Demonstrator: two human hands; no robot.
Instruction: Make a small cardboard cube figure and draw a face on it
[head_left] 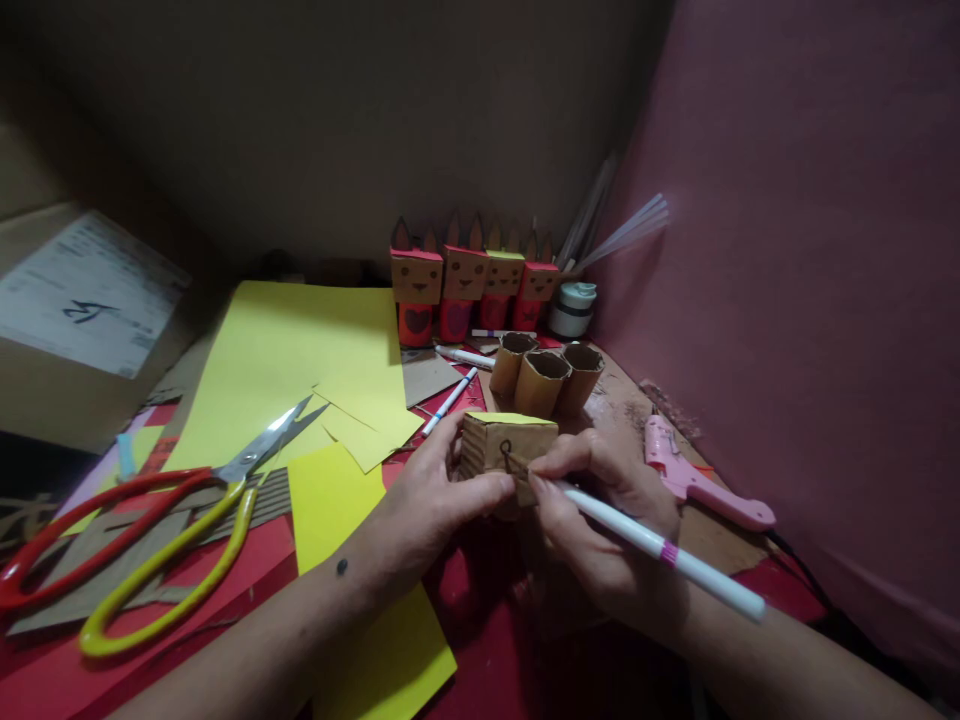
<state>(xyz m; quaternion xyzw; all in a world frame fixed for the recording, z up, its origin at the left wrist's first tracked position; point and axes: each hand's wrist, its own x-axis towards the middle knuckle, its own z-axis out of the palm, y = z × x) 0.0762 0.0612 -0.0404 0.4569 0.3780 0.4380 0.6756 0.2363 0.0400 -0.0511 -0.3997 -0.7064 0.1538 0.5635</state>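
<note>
A small cardboard box [480, 447] with a yellow paper top is gripped by my left hand [442, 490], thumb along its lower front. On its front face a dark round mark is drawn. My right hand [600, 500] pinches a white marker [637, 535] with a purple band. The marker's tip end points at the box's front and is hidden by my fingers. Just behind the box stand three open cardboard tubes [544, 372]. Farther back is a row of cardboard figures [418, 280] with drawn faces, pointed ears and red bodies.
Large scissors [240, 470] with red and yellow handles lie open at left on yellow paper [292, 340] and cardboard scraps. A pink glue gun [697, 480] rests at right by the wall. Loose markers [450, 400], a lidded jar [574, 308] and clear sticks [630, 230] are behind.
</note>
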